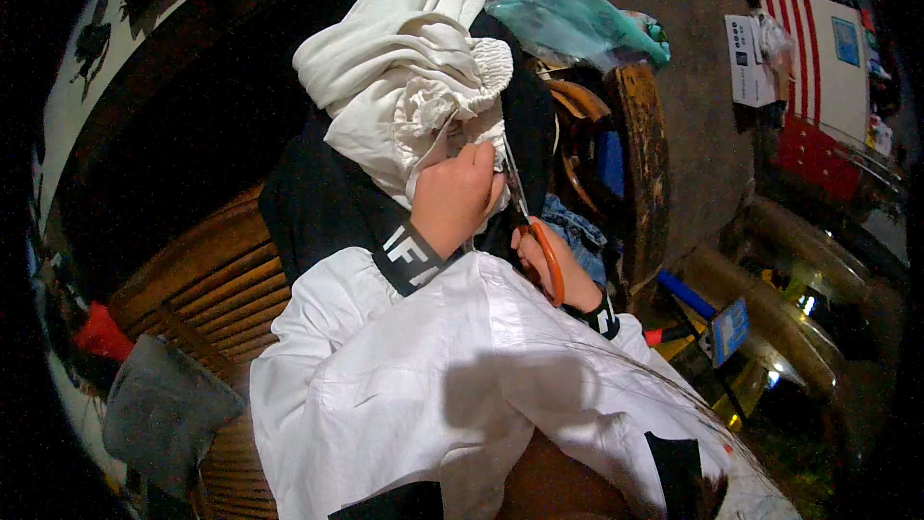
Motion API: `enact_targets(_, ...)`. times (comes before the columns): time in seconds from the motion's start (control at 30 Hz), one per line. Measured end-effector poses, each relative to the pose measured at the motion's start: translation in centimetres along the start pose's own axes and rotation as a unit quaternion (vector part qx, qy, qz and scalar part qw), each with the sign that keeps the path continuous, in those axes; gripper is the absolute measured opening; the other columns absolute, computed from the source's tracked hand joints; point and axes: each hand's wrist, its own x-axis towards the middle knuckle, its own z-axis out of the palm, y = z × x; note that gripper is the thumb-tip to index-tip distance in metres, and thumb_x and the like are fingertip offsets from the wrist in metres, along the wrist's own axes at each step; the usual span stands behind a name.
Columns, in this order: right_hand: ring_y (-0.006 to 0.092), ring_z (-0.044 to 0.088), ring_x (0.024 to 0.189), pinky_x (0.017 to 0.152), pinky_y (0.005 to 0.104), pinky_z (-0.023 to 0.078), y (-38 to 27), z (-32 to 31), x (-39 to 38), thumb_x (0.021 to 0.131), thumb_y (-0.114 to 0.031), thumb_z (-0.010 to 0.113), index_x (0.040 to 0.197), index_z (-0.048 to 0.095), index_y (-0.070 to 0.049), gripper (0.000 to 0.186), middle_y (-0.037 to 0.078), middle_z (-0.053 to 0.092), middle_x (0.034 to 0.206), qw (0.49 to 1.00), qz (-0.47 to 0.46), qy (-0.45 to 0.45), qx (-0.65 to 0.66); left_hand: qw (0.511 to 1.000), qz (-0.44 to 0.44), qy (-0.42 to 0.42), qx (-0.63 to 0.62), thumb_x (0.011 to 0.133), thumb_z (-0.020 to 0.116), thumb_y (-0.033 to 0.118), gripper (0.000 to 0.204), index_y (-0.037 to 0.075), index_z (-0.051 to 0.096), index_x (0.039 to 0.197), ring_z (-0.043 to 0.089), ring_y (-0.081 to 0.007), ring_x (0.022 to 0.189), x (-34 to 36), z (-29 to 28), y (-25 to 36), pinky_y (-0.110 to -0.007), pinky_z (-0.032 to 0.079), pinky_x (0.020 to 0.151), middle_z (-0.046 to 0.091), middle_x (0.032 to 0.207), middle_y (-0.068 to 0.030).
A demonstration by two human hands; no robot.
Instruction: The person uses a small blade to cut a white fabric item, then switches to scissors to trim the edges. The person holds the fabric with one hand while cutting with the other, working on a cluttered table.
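Note:
A bunched white garment (385, 67) with a gathered elastic edge lies over dark cloth on my lap. My left hand (450, 195) is closed on the garment near that gathered edge, its fingertips partly hidden in the folds. In my right hand (568, 265) is a pair of scissors (549, 265) with orange handles. Their blades point away from me and run up beside the garment's edge, close to my left fingers. Whether the blades touch the fabric I cannot tell.
A slatted wooden bench (217, 279) is at the left, with a grey cloth (168, 404) over its near part. Beyond the garment lies a green-tinted plastic bag (568, 14). A worn wooden edge (643, 154) and white boxes (751, 63) stand at the right.

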Motion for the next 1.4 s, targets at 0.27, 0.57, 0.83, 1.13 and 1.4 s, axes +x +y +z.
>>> enact_targets(0.27,0.0103,0.042,0.066,0.062,0.0228,0.037,-1.0,-0.9,0.1,0.098,-0.034,0.046,0.097,0.052,-0.002,0.032,0.002,0.047,0.076,1.000,-0.001,-0.014,0.004,1.000,-0.020,-0.014,0.012,0.077,0.069,0.034,0.038,0.004,0.049,0.087,0.061,-0.0333,0.062,0.5,0.3,0.2,-0.042,0.049,0.053,0.058,0.073,-0.0139)
enact_targets(0.57,0.0092,0.041,0.069,0.065,0.0214,0.038,0.8,-0.1,0.1,0.099,-0.038,0.043,0.097,0.052,-0.001,0.038,0.001,0.046,0.079,0.997,-0.006,-0.023,0.067,0.999,-0.042,-0.012,0.033,0.075,0.068,0.023,0.027,0.005,0.051,0.086,0.062,-0.0329,0.067,0.5,1.2,0.2,-0.042,0.051,0.056,0.057,0.076,-0.0136)
enact_targets(0.83,0.0129,0.045,0.070,0.065,0.0268,0.040,0.3,0.4,0.0,0.098,-0.033,0.042,0.096,0.051,-0.002,0.031,0.004,0.049,0.079,0.985,0.038,-0.042,0.165,0.998,0.038,-0.046,0.031,0.075,0.062,0.012,0.015,0.005,0.051,0.083,0.060,-0.0311,0.070,-0.7,0.0,0.9,-0.041,0.047,0.056,0.055,0.077,-0.0115)
enact_targets(1.13,0.0091,0.042,0.072,0.069,0.0218,0.036,-0.7,0.1,-1.3,0.101,-0.047,0.030,0.098,0.052,-0.005,0.047,-0.001,0.048,0.083,0.964,0.069,-0.068,0.247,0.994,0.090,0.005,0.058,0.073,0.057,0.010,0.008,0.008,0.052,0.079,0.058,-0.0229,0.068,-1.2,-0.3,0.7,-0.034,0.046,0.056,0.050,0.073,-0.0066)
enact_targets(1.4,0.0114,0.044,0.074,0.070,0.0245,0.036,-1.1,-0.5,-1.1,0.096,-0.059,0.027,0.100,0.050,-0.004,0.060,0.002,0.049,0.087,0.934,0.124,-0.098,0.322,0.992,0.127,-0.007,0.014,0.074,0.057,0.010,0.008,0.007,0.052,0.079,0.057,-0.0231,0.067,-1.1,-0.4,0.4,-0.035,0.046,0.056,0.049,0.074,-0.0062)
